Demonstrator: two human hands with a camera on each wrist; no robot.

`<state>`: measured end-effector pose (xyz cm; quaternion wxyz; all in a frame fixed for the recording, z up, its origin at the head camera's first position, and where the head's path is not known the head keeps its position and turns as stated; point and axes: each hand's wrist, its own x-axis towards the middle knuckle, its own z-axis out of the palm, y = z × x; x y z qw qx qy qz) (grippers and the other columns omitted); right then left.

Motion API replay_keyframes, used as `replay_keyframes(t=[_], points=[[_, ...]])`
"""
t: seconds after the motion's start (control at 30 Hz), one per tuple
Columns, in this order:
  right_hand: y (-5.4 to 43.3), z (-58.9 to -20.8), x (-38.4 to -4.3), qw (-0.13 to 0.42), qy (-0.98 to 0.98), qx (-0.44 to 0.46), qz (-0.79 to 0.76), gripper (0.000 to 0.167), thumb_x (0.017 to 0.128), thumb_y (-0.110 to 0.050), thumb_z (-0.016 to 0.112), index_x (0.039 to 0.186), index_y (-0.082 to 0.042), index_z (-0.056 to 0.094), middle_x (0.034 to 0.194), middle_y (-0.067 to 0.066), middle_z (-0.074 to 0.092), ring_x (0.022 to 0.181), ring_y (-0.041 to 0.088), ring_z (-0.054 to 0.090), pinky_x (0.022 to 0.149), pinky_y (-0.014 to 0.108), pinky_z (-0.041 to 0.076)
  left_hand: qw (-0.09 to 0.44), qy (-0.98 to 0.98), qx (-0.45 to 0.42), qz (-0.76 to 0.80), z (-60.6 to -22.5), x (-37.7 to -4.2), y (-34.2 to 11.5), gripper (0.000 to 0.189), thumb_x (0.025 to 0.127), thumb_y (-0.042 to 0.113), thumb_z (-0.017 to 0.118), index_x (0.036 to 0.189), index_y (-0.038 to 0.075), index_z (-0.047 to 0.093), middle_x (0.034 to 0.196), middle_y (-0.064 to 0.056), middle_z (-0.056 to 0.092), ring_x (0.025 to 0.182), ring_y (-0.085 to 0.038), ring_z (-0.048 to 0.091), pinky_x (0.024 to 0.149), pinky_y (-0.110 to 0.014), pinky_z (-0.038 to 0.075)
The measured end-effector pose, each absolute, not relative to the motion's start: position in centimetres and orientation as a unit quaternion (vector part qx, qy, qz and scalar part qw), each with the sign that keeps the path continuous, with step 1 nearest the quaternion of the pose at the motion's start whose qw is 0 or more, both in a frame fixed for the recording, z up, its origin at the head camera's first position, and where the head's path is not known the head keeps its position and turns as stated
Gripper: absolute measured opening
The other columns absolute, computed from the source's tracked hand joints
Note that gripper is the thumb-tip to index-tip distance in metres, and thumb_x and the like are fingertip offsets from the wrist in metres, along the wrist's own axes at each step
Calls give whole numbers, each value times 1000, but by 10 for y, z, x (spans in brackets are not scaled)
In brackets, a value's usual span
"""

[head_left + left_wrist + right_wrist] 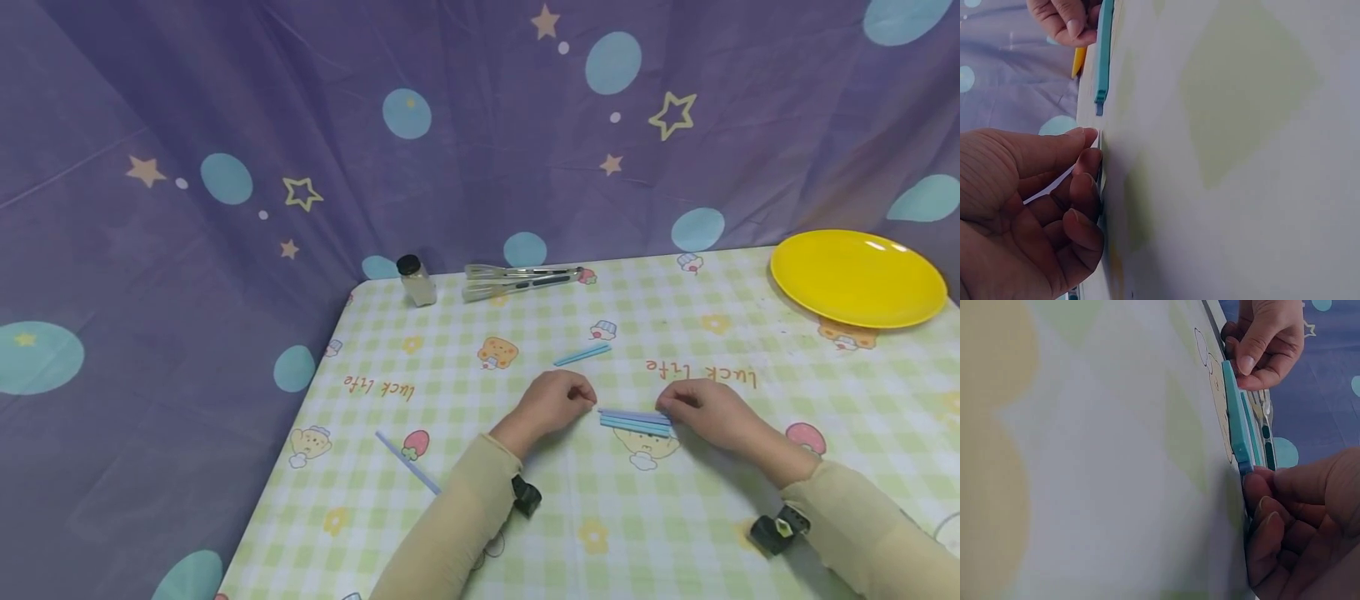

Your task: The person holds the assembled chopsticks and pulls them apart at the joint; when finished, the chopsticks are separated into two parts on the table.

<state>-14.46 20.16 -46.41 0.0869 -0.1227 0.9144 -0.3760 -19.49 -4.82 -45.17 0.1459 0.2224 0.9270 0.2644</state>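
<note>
Slim bag clips lie side by side in a small row on the table, a purple clip [633, 414] at the back and blue clips [635, 429] in front. With thumb and forefinger my right hand [712, 412] pinches the purple clip's right end; the right wrist view shows its tip at the fingers [1260, 482]. Just off the row's left end is my left hand [553, 402], its fingers loosely bent. A small gap shows between it and the clip's end [1099, 109] in the left wrist view, and I see nothing held.
Farther back lie more blue clips [582, 355]. One purple clip [407, 462] lies partly behind the left sleeve. A black-lidded jar [417, 283] and metal tongs [521, 282] are along the back edge, and a yellow plate [858, 279] is at the back right.
</note>
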Motion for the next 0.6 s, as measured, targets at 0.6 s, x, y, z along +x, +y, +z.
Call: replay_keyframes(t=[0.6], points=[[202,-469,-146,103,911,-107,-385,4,90,-20,70,89,-16,69,79,-5,62,77,16,52,75,36,42,146,930,223,252,-452,-195,-48,5,90,18,72,86,21,73,76,15,61,73,-2,53,76,-21,43]])
